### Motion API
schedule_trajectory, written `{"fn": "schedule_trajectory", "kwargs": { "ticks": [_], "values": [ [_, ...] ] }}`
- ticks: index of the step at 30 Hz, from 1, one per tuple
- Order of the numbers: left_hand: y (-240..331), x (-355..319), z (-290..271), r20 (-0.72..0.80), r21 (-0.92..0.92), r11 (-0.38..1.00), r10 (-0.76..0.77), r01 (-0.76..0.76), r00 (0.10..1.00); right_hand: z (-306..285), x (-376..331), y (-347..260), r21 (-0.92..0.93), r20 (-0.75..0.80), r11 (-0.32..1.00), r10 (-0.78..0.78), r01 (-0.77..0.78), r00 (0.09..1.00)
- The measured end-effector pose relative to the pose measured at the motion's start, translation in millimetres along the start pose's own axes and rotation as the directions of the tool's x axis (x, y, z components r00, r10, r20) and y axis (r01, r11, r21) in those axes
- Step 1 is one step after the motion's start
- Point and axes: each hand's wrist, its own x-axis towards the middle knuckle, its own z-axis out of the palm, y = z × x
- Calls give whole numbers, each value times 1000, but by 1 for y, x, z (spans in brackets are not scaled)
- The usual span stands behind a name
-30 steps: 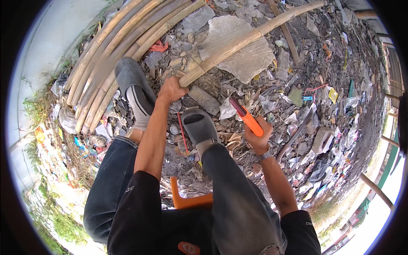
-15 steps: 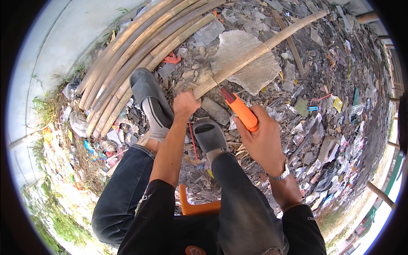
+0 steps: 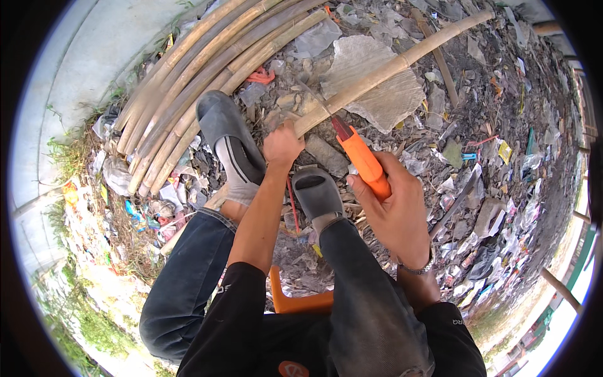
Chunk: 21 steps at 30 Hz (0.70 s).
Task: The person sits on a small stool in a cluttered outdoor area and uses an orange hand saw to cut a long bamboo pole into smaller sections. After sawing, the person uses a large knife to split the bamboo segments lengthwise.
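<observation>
A long bamboo pole slants from my left hand up to the far right, crossing a flat grey slab. My left hand is closed round its near part, just beyond my left shoe. In my right hand is a hand saw with an orange handle and a dark red neck. Its thin blade, seen nearly edge-on, lies across the pole just right of my left hand. How deep the blade sits cannot be made out. Bamboo also shows by my left heel; whether it is the same pole is hidden.
Several bamboo poles lie side by side at the upper left, near a pale wall. The slab rests on litter-strewn ground. My grey shoes flank my left hand. Part of an orange seat shows beneath me.
My right hand and the saw have shifted slightly down and right in view, with more blade showing beyond the pole. My left hand keeps its grip; the whole view has moved a little.
</observation>
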Motion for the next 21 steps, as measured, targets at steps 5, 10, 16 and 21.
{"fn": "schedule_trajectory", "kwargs": {
  "ticks": [5,10,16,21],
  "values": [
    [4,-14,17,-109,-7,999,48,-49,993,6,-44,35,77,-65,994,82,-77,995],
    [15,-34,29,-119,-23,999,42,-45,992,-26,-11,7,-4,-259,998,54,-57,964],
    [10,-5,-13,218,-129,990,-35,64,975,-72,17,-64,179,-584,945,-122,274,803],
    [6,6,-19,304,-194,980,14,47,952,-85,-10,-5,152,-624,953,-114,263,773]
  ]
}}
